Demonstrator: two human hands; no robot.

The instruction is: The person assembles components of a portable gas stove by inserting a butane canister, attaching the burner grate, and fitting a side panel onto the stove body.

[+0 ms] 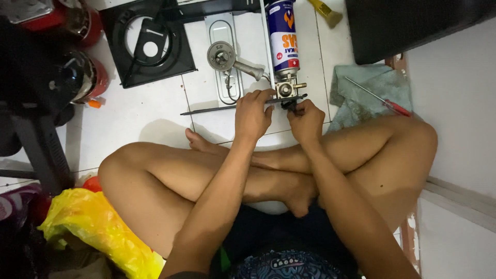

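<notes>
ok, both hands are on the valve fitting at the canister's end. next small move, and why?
Probably steady the bracket with the left hand while the right hand works the small dark part at the valve fitting. Both hands are already pinched there, the gas canister is seated against it, and the red-handled screwdriver lies untouched on the cloth. What the right fingers grip is too small to tell.

White tiled floor (155, 111), pale wall (460, 103) at right, dim light.
</notes>
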